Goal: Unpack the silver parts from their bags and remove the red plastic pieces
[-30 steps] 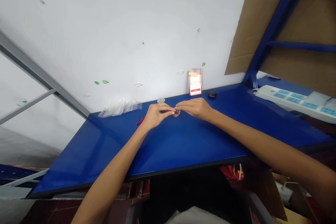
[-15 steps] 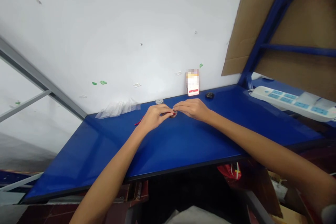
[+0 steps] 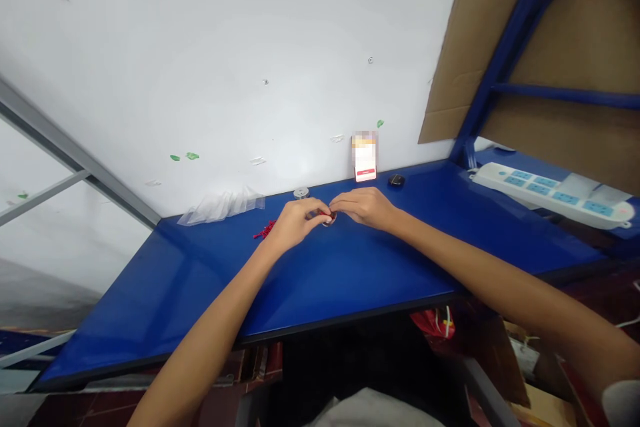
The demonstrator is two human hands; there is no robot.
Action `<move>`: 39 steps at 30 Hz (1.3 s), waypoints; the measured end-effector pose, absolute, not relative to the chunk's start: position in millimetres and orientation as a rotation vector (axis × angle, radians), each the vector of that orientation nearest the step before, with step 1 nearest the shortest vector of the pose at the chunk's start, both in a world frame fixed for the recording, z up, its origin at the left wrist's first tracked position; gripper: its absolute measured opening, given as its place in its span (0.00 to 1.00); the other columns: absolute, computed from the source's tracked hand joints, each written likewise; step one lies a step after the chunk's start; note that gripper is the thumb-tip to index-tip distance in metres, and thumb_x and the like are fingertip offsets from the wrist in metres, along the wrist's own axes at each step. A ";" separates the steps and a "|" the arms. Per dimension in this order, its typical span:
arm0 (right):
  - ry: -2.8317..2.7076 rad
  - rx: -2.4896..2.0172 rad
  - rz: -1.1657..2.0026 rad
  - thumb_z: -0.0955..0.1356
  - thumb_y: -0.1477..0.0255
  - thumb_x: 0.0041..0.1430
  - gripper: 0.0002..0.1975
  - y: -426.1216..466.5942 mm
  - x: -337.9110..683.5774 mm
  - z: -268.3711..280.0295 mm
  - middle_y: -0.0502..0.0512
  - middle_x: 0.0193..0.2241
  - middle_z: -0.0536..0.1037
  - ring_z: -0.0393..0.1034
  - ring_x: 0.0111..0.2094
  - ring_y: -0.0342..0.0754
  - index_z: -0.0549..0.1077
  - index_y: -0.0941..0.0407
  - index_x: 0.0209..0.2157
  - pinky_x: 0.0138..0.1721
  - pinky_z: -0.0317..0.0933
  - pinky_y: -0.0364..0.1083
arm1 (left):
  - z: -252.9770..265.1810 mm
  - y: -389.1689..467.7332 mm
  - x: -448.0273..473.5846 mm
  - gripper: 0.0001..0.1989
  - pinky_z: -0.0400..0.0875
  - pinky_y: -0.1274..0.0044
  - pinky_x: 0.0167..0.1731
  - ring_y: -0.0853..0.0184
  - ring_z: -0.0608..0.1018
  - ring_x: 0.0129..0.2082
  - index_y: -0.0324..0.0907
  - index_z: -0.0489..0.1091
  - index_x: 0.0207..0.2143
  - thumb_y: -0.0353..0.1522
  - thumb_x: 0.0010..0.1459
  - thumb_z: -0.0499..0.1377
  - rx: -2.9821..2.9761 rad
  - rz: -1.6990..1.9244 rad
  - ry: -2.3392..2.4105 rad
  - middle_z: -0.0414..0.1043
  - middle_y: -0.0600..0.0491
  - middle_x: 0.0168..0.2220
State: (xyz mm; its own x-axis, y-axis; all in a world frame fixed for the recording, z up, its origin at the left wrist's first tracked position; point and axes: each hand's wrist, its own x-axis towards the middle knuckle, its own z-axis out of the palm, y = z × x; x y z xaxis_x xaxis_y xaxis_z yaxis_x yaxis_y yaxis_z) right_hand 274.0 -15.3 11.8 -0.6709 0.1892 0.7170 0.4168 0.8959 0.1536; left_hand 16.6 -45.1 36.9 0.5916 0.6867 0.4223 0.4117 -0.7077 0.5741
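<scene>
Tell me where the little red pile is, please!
In the head view, the red pile lies on the blue table, left of centre, just beside the left hand, nearer the person than the clear plastic bags.

You are in what seems a workshop: blue desk at six o'clock, cardboard-lined metal frame at two, power strip at three.

wall: bright, greyer lower left
tabletop: sheen, dark streaks
phone screen: washed out, top pixelated
held piece: tiny, soft detail
edges: wide-angle stretch
</scene>
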 end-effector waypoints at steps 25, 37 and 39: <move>-2.320 -0.359 -0.537 0.64 0.78 0.75 0.14 -24.3 265.1 9.7 0.52 0.41 0.86 0.79 0.36 0.44 0.82 0.50 0.46 0.36 0.68 0.43 | 30.7 -38.0 16.8 0.18 0.77 0.70 0.47 0.60 0.82 0.47 0.44 0.82 0.52 0.45 0.70 0.63 2.142 1.047 0.904 0.82 0.45 0.50; -2.356 -0.379 -0.642 0.63 0.71 0.79 0.13 -19.8 263.8 0.9 0.53 0.39 0.85 0.72 0.31 0.44 0.81 0.51 0.45 0.28 0.62 0.46 | 13.2 -44.5 33.9 0.21 0.73 0.75 0.33 0.63 0.83 0.35 0.41 0.77 0.47 0.45 0.59 0.72 1.560 0.820 0.718 0.81 0.48 0.38; -2.397 -0.349 -0.656 0.63 0.73 0.78 0.13 -19.5 265.8 -0.2 0.52 0.36 0.83 0.70 0.29 0.44 0.80 0.51 0.43 0.28 0.60 0.46 | 9.0 -44.9 36.6 0.21 0.74 0.74 0.33 0.62 0.84 0.34 0.40 0.78 0.45 0.42 0.55 0.75 1.452 0.826 0.733 0.81 0.48 0.37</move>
State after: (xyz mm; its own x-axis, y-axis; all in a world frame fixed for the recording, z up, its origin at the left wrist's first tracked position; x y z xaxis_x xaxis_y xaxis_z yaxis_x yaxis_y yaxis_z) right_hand 265.8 -19.5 -0.2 -0.7719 0.0857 0.6300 0.3946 0.8415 0.3690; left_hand 36.6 -44.9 9.0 0.5415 0.8384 0.0617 -0.0379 -0.0489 0.9981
